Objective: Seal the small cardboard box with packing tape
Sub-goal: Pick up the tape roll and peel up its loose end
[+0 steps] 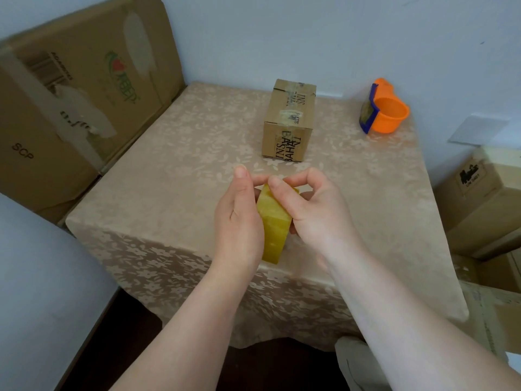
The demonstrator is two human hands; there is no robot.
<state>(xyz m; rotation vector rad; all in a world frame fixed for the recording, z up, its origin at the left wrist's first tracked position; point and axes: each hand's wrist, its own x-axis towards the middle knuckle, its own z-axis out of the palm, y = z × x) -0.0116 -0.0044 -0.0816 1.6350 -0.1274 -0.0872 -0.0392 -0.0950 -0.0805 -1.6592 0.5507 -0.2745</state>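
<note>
A yellowish roll of packing tape [275, 224] is held edge-on above the near part of the table. My left hand [239, 218] grips its left side. My right hand [313, 207] holds its right side, with thumb and forefinger pinching at the roll's top edge. The small cardboard box [290, 121] stands farther back on the table, flaps closed, with strips of old clear tape and black lettering on it. Both hands are well apart from the box.
The table wears a beige flowered cloth [169, 170]. An orange tape dispenser with a blue blade guard [383, 108] lies at the back right. Large cardboard boxes [70, 94] lean at the left, and more cartons [485, 204] stand at the right.
</note>
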